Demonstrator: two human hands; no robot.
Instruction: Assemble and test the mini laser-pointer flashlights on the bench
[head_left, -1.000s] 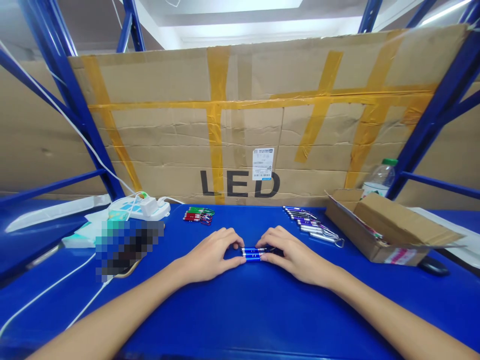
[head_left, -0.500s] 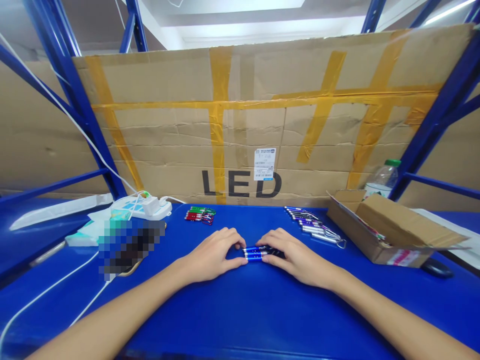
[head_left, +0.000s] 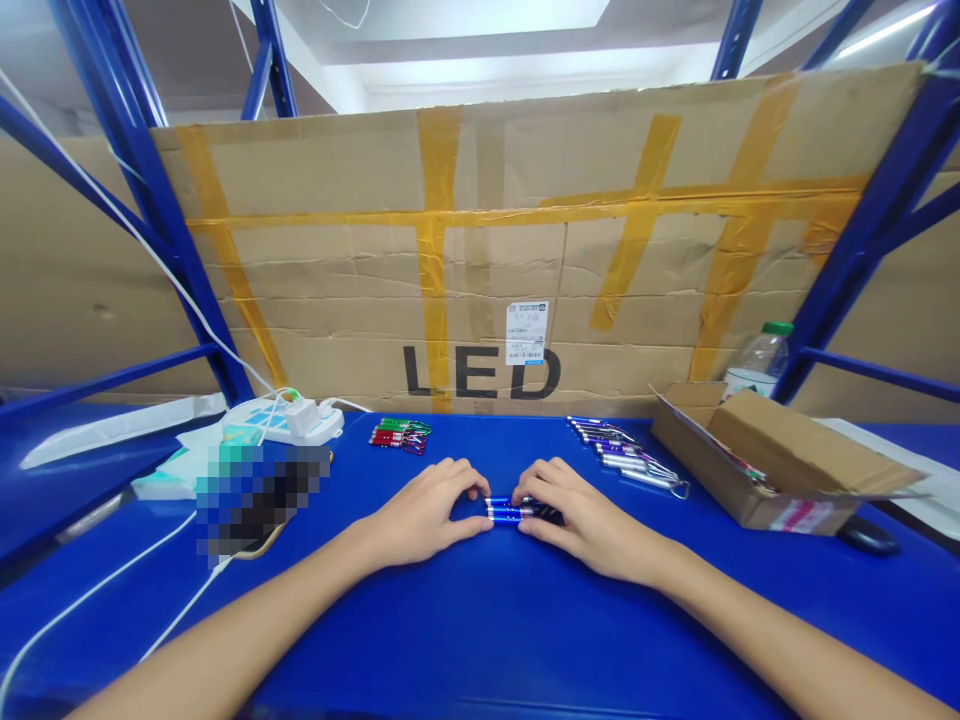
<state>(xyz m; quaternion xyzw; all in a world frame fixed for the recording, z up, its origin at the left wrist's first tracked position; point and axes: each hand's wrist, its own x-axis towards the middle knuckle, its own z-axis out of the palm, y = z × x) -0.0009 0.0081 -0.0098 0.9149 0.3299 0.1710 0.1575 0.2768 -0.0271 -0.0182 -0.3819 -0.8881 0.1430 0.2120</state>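
Note:
Both my hands rest on the blue table (head_left: 480,620) around two small blue keychain flashlights (head_left: 506,511) lying side by side. My left hand (head_left: 426,510) curls round their left ends, thumb and fingertips pinching them. From the right, my right hand (head_left: 579,512) closes over their other ends, covering the key rings. Beyond my hands lie a small bunch of red and green flashlights (head_left: 399,434) and a row of purple and silver flashlights (head_left: 622,449).
An open cardboard box (head_left: 780,465) stands at the right with a plastic bottle (head_left: 757,360) behind it. A white power strip (head_left: 289,420) with cables and a pixelated object (head_left: 259,492) lie at the left. A taped cardboard wall marked LED (head_left: 480,250) closes the back.
My hands have drawn slightly closer together over the two blue flashlights. The view has shifted a little; nothing else on the table has moved.

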